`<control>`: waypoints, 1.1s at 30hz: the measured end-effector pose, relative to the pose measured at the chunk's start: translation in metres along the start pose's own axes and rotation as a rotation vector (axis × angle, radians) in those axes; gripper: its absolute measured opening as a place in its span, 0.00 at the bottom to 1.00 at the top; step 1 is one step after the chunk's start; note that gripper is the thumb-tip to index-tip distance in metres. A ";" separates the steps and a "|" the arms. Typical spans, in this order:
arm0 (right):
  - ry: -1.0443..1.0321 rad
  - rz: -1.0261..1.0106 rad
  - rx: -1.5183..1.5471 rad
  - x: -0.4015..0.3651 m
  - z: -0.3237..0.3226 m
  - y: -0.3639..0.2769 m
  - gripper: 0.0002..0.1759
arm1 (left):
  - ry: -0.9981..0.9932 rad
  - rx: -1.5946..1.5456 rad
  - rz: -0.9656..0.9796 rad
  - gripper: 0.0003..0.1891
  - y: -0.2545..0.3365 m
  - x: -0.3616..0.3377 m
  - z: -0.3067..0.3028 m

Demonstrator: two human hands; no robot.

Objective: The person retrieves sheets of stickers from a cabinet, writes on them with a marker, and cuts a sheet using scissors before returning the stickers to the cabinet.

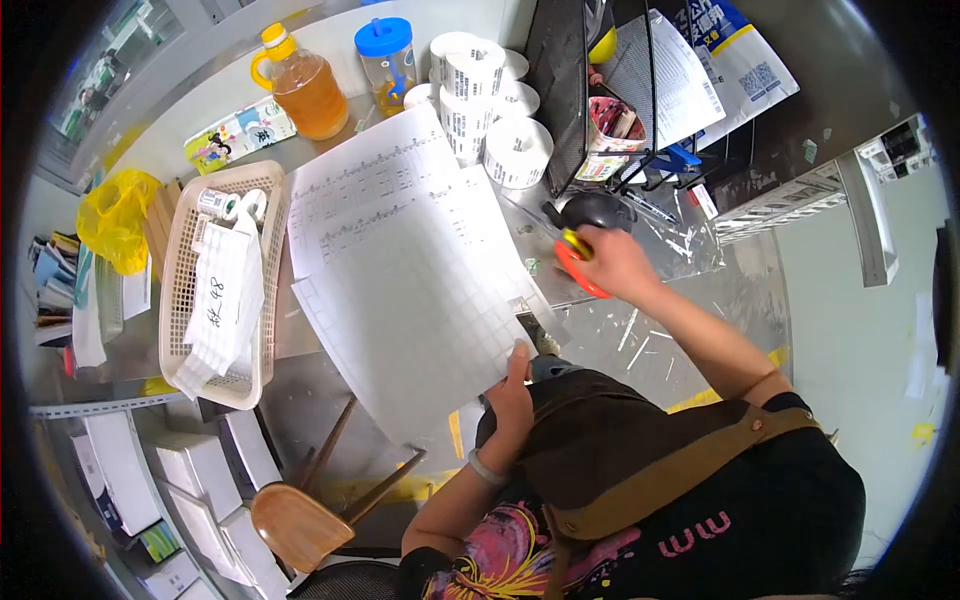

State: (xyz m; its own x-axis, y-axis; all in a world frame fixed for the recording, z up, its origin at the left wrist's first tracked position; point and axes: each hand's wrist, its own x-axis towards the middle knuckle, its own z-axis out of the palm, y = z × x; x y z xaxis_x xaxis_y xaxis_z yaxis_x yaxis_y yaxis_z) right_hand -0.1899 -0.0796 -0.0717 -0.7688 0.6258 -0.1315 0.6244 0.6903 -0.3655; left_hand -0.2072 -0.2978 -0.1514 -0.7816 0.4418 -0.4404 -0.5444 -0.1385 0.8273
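Observation:
My left hand (pixel 512 402) pinches the lower right edge of a large white sheet (pixel 400 310) with a printed grid. The sheet sags past the table's near edge and overlaps another printed sheet (pixel 370 165) lying further back. My right hand (pixel 618 264) is closed around scissors (pixel 577 268) with orange and yellow handles, their blades pointing away to the left over the table. A dark rounded object (pixel 597 211) sits just beyond that hand. A narrow curled paper strip (pixel 537 300) hangs by the sheet's right edge.
Label rolls (pixel 519 152) stand at the back beside a blue-lidded jar (pixel 385 65) and an amber bottle (pixel 307 92). At left is a cream basket (pixel 265 330) holding papers. A black wire rack (pixel 567 110) stands right; a wooden stool (pixel 298 525) is below. Paper scraps litter the floor.

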 end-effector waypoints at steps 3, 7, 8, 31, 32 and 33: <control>0.133 -0.053 -0.144 -0.021 0.006 0.033 0.24 | 0.031 0.090 -0.074 0.16 0.002 0.005 -0.006; 0.204 -0.122 -0.172 -0.028 0.017 0.048 0.23 | 0.004 0.087 -0.204 0.16 0.006 0.014 -0.014; 0.224 -0.146 -0.166 -0.027 0.019 0.050 0.23 | -0.001 0.076 -0.230 0.17 0.009 0.017 -0.015; 0.696 0.049 0.855 -0.174 -0.190 0.070 0.09 | 0.001 -0.162 -0.134 0.15 0.012 0.024 -0.080; 0.817 0.043 0.907 -0.192 -0.228 0.100 0.08 | 0.003 -0.166 -0.120 0.15 0.012 0.025 -0.083; 0.950 0.127 0.981 -0.210 -0.257 0.129 0.08 | 0.003 -0.170 -0.107 0.15 0.011 0.026 -0.085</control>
State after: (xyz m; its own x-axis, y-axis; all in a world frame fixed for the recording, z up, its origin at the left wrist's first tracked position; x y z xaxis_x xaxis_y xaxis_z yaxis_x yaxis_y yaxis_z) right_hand 0.0877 -0.0288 0.1460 -0.0769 0.9449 0.3183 0.0244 0.3210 -0.9468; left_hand -0.2599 -0.3631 -0.1832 -0.7171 0.4594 -0.5241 -0.6680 -0.2387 0.7048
